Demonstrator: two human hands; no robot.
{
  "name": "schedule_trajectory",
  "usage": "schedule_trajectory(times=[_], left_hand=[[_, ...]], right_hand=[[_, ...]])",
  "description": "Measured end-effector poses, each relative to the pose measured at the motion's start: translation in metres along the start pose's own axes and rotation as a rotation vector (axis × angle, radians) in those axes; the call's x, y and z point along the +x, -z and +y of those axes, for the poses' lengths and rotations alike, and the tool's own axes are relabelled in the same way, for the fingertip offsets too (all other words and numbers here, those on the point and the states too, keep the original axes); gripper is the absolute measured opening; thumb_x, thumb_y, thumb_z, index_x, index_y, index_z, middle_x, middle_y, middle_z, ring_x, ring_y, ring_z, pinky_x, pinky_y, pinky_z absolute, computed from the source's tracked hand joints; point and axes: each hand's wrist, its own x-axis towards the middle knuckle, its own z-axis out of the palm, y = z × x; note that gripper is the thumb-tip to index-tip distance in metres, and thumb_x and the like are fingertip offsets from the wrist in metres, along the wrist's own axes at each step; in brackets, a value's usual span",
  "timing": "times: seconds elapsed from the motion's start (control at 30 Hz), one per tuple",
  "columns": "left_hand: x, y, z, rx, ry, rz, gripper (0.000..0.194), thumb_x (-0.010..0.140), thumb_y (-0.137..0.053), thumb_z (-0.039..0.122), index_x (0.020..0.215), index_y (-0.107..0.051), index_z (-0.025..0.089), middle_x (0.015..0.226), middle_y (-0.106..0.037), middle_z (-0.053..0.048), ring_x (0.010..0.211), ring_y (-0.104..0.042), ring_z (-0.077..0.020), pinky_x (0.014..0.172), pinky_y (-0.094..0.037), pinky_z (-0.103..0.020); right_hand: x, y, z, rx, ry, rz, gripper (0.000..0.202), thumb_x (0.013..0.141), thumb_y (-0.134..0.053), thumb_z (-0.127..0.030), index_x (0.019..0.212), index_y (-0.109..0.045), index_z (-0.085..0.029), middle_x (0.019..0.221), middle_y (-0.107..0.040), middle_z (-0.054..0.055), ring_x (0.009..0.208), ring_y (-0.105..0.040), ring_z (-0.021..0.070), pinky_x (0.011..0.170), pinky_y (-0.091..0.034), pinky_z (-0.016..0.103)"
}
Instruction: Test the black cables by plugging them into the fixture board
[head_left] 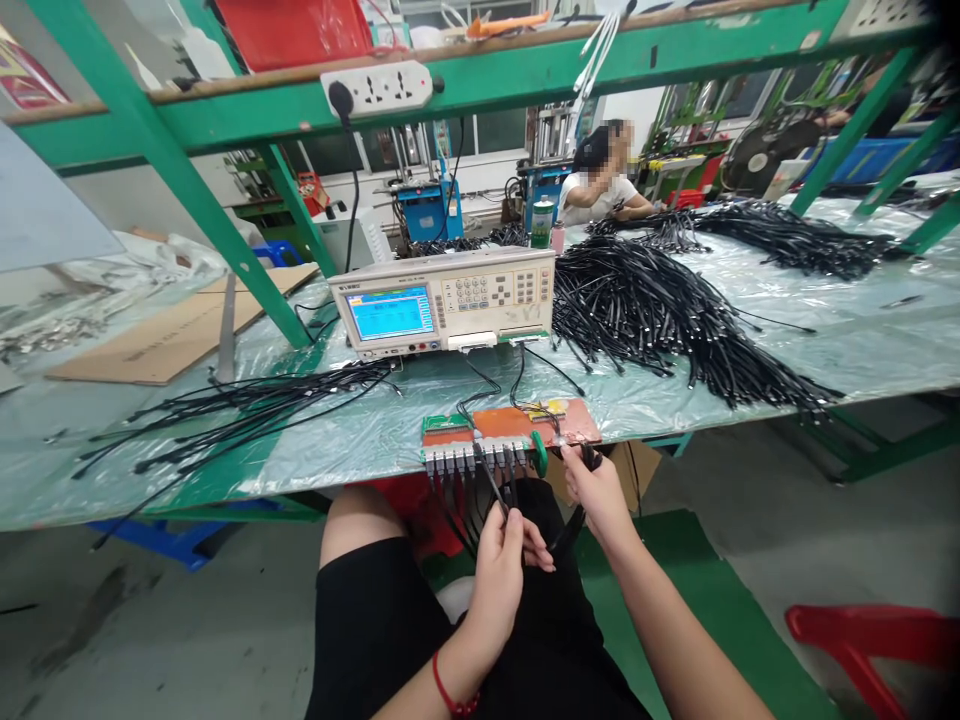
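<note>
At the table's front edge sits an orange board (499, 424) with a row of metal connectors (480, 456); several black cables (456, 505) hang from them. My left hand (504, 560), below the connectors, is closed on a black cable. My right hand (596, 490) is closed around a looped bundle of black cables (576, 525), its fingertips near the board's right end. A cream tester (480, 300) with a lit blue screen (394, 314) stands behind the board, joined to it by thin black leads.
Large piles of black cables (637, 300) lie at the right, a smaller bunch (247, 405) at the left. A green frame (202, 210) crosses above the table. Behind the table sits a person (600, 190). A red stool (862, 640) stands at lower right.
</note>
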Motion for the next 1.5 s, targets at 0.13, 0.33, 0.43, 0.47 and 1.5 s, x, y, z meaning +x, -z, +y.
schedule_trajectory(times=[0.13,0.33,0.43,0.47,1.5], left_hand=[[0.002,-0.002,-0.003,-0.016,0.004,-0.020,0.049,0.086,-0.063,0.065,0.085,-0.054,0.017,0.066,-0.060,0.002,0.050,-0.060,-0.0112,0.048,-0.053,-0.023],[0.003,-0.002,0.000,0.006,0.009,-0.031,0.051,0.083,-0.066,0.066,0.080,-0.054,0.016,0.064,-0.058,0.003,0.048,-0.058,-0.0097,0.046,-0.052,-0.021],[0.002,-0.001,0.003,0.020,0.019,-0.069,0.050,0.085,-0.065,0.063,0.091,-0.062,0.014,0.061,-0.056,0.003,0.048,-0.056,-0.0096,0.047,-0.051,-0.021],[0.001,-0.001,0.004,0.023,0.025,-0.083,0.051,0.086,-0.064,0.063,0.097,-0.063,0.013,0.060,-0.056,0.003,0.048,-0.056,-0.0099,0.047,-0.051,-0.021],[0.005,0.003,0.001,0.127,0.066,-0.132,0.053,0.084,-0.066,0.062,0.098,-0.069,0.011,0.076,-0.066,-0.004,0.064,-0.063,-0.0134,0.060,-0.056,-0.025]], right_hand=[[0.000,0.004,0.001,-0.038,-0.012,0.023,0.061,0.061,-0.085,-0.069,0.072,-0.054,-0.018,0.046,-0.038,-0.007,0.037,-0.030,0.0059,0.034,-0.020,0.019],[-0.006,0.017,0.012,-0.069,-0.109,0.043,0.066,0.062,-0.081,-0.074,0.079,-0.067,-0.012,0.053,-0.052,0.000,0.036,-0.032,0.0056,0.033,-0.020,0.019],[-0.009,0.018,0.013,-0.051,-0.101,0.030,0.063,0.062,-0.082,-0.072,0.077,-0.067,-0.013,0.053,-0.052,0.000,0.037,-0.033,0.0058,0.034,-0.019,0.019],[-0.009,0.017,0.012,-0.059,-0.079,0.021,0.062,0.063,-0.082,-0.071,0.077,-0.067,-0.013,0.053,-0.052,0.000,0.038,-0.035,0.0064,0.034,-0.020,0.019],[-0.042,-0.014,-0.007,-0.005,-0.067,-0.068,0.056,0.068,-0.081,-0.066,0.084,-0.066,-0.014,0.065,-0.061,0.003,0.040,-0.032,0.0055,0.036,-0.023,0.019]])
